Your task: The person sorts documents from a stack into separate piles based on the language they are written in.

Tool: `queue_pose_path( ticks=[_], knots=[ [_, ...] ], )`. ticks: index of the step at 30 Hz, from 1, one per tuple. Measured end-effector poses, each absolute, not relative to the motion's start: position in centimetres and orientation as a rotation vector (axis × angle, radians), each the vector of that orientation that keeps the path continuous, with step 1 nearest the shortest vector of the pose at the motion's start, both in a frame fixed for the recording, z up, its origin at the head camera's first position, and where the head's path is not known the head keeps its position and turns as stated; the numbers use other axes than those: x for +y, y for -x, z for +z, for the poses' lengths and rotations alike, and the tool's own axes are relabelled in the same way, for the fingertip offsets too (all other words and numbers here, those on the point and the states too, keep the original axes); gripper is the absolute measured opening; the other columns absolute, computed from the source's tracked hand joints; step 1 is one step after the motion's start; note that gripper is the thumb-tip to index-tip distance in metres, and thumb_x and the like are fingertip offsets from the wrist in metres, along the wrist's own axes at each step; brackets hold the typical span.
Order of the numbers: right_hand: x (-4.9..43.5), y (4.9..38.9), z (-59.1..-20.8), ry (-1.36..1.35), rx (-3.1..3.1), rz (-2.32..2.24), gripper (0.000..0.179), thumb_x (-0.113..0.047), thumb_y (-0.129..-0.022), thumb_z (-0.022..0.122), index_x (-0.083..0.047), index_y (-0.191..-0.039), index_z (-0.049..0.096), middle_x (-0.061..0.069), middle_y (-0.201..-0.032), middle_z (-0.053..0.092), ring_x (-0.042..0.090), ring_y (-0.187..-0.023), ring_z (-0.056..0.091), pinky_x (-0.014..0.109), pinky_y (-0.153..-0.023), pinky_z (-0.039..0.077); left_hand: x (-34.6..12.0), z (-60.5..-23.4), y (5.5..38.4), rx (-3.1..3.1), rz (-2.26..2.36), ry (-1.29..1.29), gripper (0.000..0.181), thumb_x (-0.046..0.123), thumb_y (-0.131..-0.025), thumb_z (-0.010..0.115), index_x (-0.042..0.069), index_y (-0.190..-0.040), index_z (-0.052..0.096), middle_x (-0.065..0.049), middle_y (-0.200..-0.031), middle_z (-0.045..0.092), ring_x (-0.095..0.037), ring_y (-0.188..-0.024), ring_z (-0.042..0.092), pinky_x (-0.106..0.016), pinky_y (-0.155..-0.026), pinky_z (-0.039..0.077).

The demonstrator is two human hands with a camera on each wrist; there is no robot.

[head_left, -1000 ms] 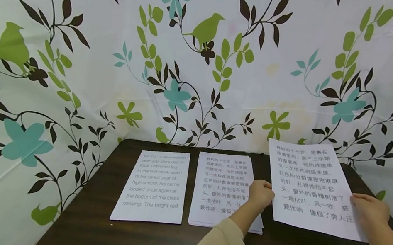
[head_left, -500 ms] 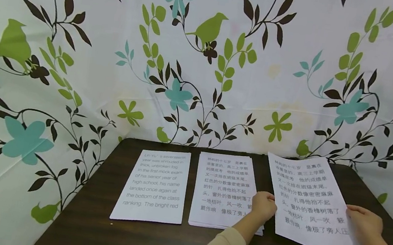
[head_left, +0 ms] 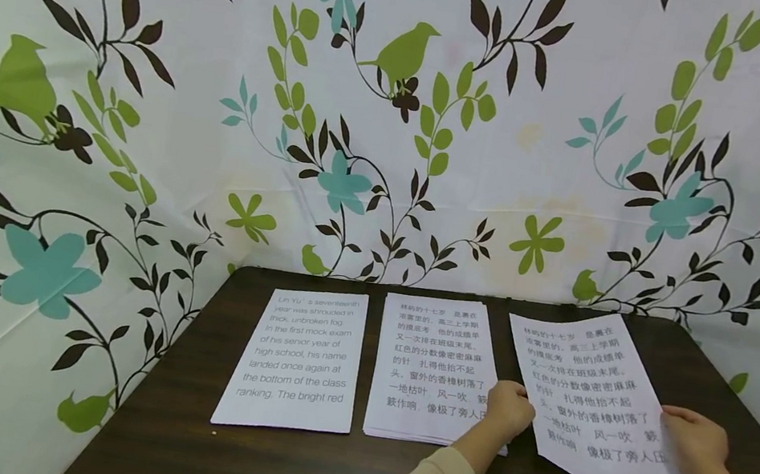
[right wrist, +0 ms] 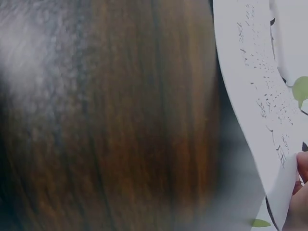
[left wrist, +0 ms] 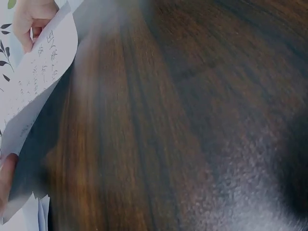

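Both hands hold one sheet of paper [head_left: 584,395] printed with Chinese text, at the right part of the table. My left hand [head_left: 509,411] pinches its left edge and my right hand [head_left: 695,442] pinches its right edge. The sheet's lower edge bows toward me; in the left wrist view the paper [left wrist: 41,72] curves above the wood, with the left fingers [left wrist: 6,179] at one side. The right wrist view shows the right hand [right wrist: 299,192] at the sheet's edge. Beside the left hand lies a stack of Chinese-text sheets [head_left: 431,366], partly covered by that hand.
A stack of English-text sheets [head_left: 297,359] lies at the left on the dark wooden table [head_left: 261,463]. Behind the table's far edge hangs a white cloth [head_left: 469,225] patterned with leaves, birds and flowers.
The held sheet has come down toward the table and slightly left, its lower edge bowing more. Both hands have lowered with it, keeping their grip. The two stacks have stayed put.
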State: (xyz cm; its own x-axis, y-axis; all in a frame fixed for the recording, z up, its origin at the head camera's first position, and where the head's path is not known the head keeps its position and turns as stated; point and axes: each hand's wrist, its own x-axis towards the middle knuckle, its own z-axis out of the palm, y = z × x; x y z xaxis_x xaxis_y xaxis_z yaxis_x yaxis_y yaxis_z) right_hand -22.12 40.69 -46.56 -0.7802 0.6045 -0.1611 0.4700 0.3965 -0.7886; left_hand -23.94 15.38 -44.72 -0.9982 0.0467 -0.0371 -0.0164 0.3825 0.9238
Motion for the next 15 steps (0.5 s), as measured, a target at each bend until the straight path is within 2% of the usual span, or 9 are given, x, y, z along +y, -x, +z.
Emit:
queue_pose_path(
  ticks=[5,10,15],
  knots=[
    [40.8,22.2,-47.3,0.956,-2.519,1.259,0.044,-0.022,-0.090,0.039,0.009,-0.120,0.041,0.031,-0.118,0.036,0.038,-0.093,0.038,0.045,-0.070,0.031,15.1,-44.9,23.7,2.553,1.694,-0.055,0.012,-0.006,-0.065,0.055,0.000,-0.070,0.065,0.000,-0.046,0.043,-0.012,-0.037,0.037,-0.023,-0.032,0.030],
    [40.9,22.1,-47.8,0.958,-2.558,1.198,0.043,-0.021,-0.090,0.038,0.010,-0.119,0.041,0.032,-0.119,0.035,0.041,-0.096,0.036,0.051,-0.077,0.029,14.9,-45.1,23.6,2.564,1.635,-0.078,0.007,-0.004,-0.065,0.057,0.002,-0.063,0.061,-0.001,-0.047,0.042,-0.013,-0.037,0.037,-0.023,-0.033,0.031],
    [41.3,22.2,-48.6,1.031,-2.552,1.176,0.042,-0.020,-0.090,0.036,0.009,-0.119,0.042,0.031,-0.121,0.034,0.041,-0.099,0.035,0.052,-0.078,0.028,15.0,-45.3,23.7,2.570,1.620,-0.122,0.009,-0.004,-0.063,0.058,0.004,-0.059,0.056,0.001,-0.048,0.040,-0.012,-0.041,0.036,-0.022,-0.035,0.030]
  ],
)
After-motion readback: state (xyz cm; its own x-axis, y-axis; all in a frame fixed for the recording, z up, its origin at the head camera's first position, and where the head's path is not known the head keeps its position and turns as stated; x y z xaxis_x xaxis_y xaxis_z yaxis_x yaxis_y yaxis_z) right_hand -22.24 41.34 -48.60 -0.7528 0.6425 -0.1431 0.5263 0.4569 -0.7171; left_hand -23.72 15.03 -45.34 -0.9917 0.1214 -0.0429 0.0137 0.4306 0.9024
